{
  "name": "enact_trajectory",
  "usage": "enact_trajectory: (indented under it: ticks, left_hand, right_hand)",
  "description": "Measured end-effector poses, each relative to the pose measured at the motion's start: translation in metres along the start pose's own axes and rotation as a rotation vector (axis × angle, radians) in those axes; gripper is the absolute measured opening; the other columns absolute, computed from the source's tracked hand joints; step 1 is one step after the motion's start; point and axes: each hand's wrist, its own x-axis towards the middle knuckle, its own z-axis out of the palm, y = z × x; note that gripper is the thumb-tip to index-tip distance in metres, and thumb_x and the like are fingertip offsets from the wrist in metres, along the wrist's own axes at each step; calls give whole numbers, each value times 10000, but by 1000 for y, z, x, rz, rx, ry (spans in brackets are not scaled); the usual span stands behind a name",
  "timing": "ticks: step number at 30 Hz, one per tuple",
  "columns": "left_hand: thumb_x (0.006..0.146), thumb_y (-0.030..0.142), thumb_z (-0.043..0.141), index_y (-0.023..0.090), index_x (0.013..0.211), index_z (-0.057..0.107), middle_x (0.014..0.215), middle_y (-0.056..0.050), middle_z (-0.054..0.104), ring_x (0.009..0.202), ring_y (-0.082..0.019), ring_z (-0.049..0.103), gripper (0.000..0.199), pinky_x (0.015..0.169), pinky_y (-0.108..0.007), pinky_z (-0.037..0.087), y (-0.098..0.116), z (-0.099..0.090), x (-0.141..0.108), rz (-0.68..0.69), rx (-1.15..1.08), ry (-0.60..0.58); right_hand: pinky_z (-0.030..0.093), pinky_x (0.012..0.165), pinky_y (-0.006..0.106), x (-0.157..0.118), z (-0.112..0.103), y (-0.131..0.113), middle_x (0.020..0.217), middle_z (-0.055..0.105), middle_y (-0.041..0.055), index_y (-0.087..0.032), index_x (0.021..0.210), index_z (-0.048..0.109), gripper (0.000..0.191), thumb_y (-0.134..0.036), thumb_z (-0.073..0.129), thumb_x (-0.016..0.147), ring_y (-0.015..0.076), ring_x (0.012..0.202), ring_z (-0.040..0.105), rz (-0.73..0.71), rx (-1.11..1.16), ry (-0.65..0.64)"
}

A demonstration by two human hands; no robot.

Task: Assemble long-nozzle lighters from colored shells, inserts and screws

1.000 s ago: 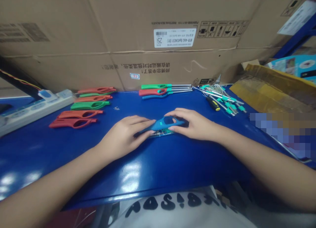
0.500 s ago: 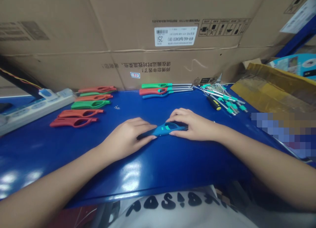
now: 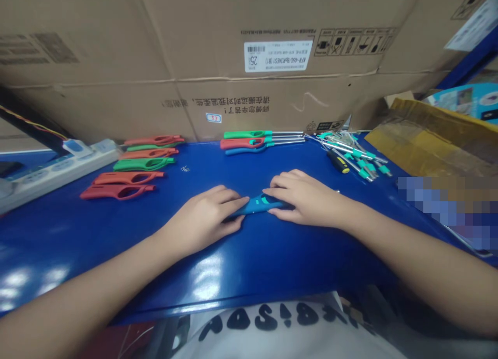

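A blue long-neck lighter [image 3: 253, 205] with green inner parts lies across the middle of the blue table, between my two hands. My left hand [image 3: 212, 212] grips its handle end from the left, thumb below and fingers above. Around the other end close the fingers of my right hand [image 3: 307, 197], covering most of the trigger loop. A small piece of metal shows just past my right hand, the rest being hidden under it. Behind my hands lie lighters with metal tubes [image 3: 262, 141] in green, red and blue.
Red, orange and green lighter shells [image 3: 122, 192] lie at the left, beside a white power strip [image 3: 58, 167]. Tiny screws [image 3: 185, 168] are near them. A yellow-black screwdriver [image 3: 338, 162] and a pile of metal tubes [image 3: 363, 159] lie back right. A cardboard box [image 3: 218, 47] stands behind.
My fingers have shifted slightly along the blue lighter, my right hand now covering more of its loop. Both hands stay on it at the same place on the table.
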Motion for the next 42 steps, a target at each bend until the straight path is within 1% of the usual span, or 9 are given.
enact_trajectory:
  ticks: [6,13,21,26,29,32,35,39,42]
  left_hand:
    - [968,250,628,96,1257,678,1059,-115,736,961,-220,671,332,872,-349,560,-5,3,3,1,-148,110]
    - [993,258,592,105,1136,700,1039,-100,744,929,-203,665,235,859,-332,545,0,-7,5,1,-230,99]
    - [1009,291,555,139,1141,693,1013,-86,727,927,-214,658,243,851,-339,531,-2,-11,6,-74,-198,82]
    - [1026,360,524,179,1164,665,1070,-61,727,955,-204,679,268,874,-318,523,0,-12,7,-146,-212,67]
    - [994,439,570,201,1284,593,1179,-65,697,1013,-215,675,377,881,-321,533,0,-12,6,-168,-173,51]
    - [984,459,575,213,1343,571,1127,-69,694,955,-222,679,435,809,-326,543,0,-12,5,-109,-58,20]
    - [1001,485,532,187,1279,637,1007,-71,719,860,-219,686,420,755,-323,535,0,-13,4,-30,27,22]
    - [999,537,513,179,1145,718,848,-47,733,714,-189,672,438,669,-297,506,1,-16,3,20,34,35]
    - [1004,542,501,192,1078,746,801,-38,741,677,-185,681,434,633,-288,494,3,-14,3,27,11,14]
  right_hand:
    - [373,777,347,0,4,0,967,714,73,-156,1116,729,337,-405,524,1019,219,889,625,-58,-21,103]
    - [347,754,325,-1,5,-3,895,723,32,-165,1011,730,342,-405,489,1041,179,826,640,-82,-19,153]
    - [345,782,330,-2,-12,6,923,730,19,-195,985,725,252,-427,631,962,195,844,634,86,7,118]
    - [333,779,336,-3,-18,6,900,719,36,-191,949,700,239,-379,560,997,207,839,616,154,10,55]
    - [330,770,343,0,-18,2,896,694,67,-159,920,642,292,-367,468,1028,208,794,596,221,-19,-26]
    - [339,809,360,0,-19,-1,855,668,68,-163,848,597,334,-358,410,1045,210,793,579,171,-14,-115]
    - [361,850,377,-1,-20,-2,842,662,57,-173,830,595,392,-387,364,1062,211,819,581,111,71,-133]
    - [406,898,386,-2,-19,-6,1004,709,67,-176,1058,653,381,-486,432,1041,216,937,627,-15,199,-83]
    - [441,906,377,-3,-11,-11,1130,726,96,-149,1198,651,395,-469,505,1020,231,1027,643,-130,170,33]
